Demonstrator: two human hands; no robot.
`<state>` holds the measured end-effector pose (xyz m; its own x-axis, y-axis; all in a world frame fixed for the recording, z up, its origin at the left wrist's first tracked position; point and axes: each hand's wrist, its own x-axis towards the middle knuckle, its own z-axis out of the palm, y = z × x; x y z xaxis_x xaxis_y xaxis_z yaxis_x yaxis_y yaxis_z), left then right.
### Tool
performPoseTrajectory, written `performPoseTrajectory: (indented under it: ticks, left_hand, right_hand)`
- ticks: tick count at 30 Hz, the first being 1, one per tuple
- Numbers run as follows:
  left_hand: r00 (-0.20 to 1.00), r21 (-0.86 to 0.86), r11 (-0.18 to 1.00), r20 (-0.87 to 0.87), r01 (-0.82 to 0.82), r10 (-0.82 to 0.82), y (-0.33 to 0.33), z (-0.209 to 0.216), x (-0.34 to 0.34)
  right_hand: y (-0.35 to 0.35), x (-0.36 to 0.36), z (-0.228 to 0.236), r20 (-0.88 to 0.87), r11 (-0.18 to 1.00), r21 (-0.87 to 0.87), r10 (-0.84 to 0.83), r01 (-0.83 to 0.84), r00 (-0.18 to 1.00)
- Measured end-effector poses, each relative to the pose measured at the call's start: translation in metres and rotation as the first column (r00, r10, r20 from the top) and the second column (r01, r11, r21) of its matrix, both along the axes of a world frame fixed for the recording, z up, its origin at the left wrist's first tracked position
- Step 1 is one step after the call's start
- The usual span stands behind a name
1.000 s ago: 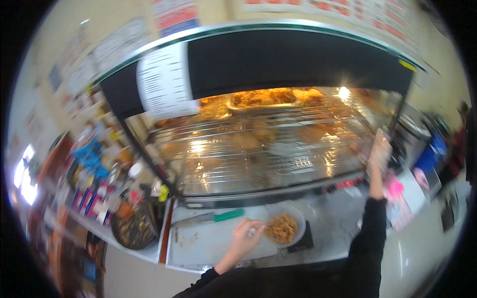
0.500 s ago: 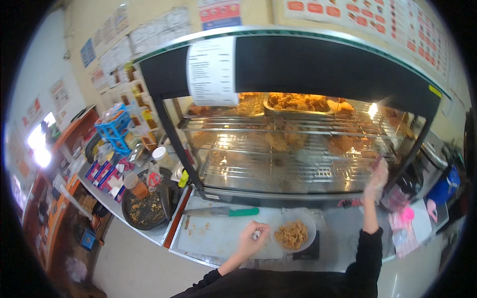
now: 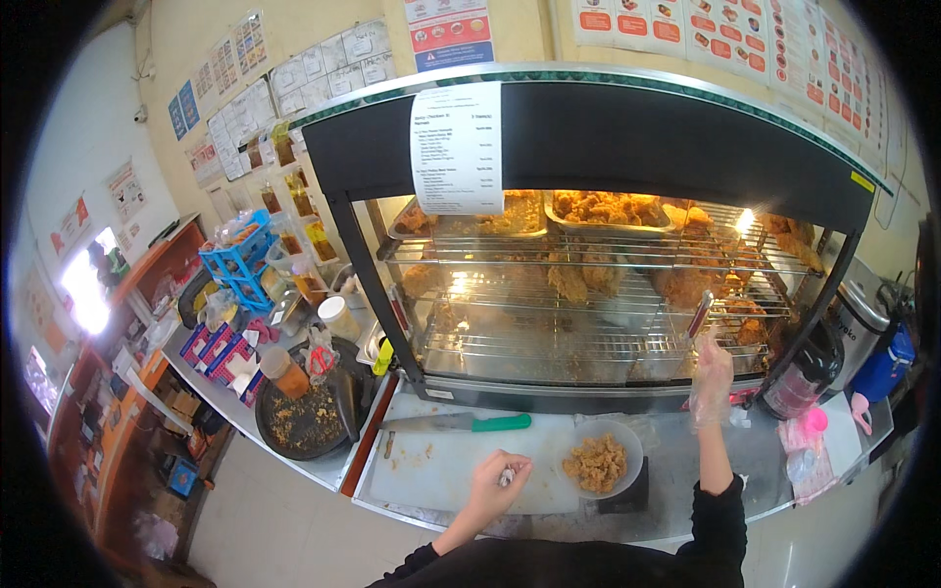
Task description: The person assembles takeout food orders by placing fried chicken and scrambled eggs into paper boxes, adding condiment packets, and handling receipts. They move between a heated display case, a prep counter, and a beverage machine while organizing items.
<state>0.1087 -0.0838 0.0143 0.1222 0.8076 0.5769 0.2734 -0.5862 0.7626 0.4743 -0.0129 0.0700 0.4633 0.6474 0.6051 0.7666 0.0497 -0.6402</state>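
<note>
One bare left hand [image 3: 498,486] curled around a small pale object [image 3: 507,477], near a bowl [image 3: 633,458]; gloved right hand [image 3: 713,377] at the display cabinet [image 3: 637,137], grip indiscernible

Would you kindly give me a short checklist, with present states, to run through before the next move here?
1. Right hand covered by a clear glove: ok.
2. Left hand empty: not ok, it holds a small pale item.
3. Knife lying flat, apart from both hands: ok.
4. Bowl upright, with fried pieces inside: ok.
5. White board free of crumbs: not ok.
6. Right hand touching the reddish handle: cannot tell.
</note>
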Motion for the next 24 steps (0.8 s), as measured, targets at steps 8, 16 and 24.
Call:
performPoseTrajectory:
  ticks: [8, 16, 24]
  left_hand:
    - [0.998, -0.097, 0.995, -0.061, -0.005, -0.001, -0.016, -0.025, -0.028]
    - [0.991, -0.247, 0.968, -0.111, 0.049, -0.079, -0.028, -0.047, -0.039]
    - [0.982, -0.208, 0.965, -0.063, 0.161, -0.177, -0.028, -0.05, -0.035]
  right_hand:
    - [-0.024, -0.006, -0.028, -0.743, 0.892, 0.451, 0.381, -0.008, 0.551]
    - [-0.045, -0.011, -0.051, -0.78, 0.883, 0.461, 0.448, -0.082, 0.438]
    - [-0.064, -0.036, -0.046, -0.776, 0.867, 0.487, 0.487, -0.11, 0.402]
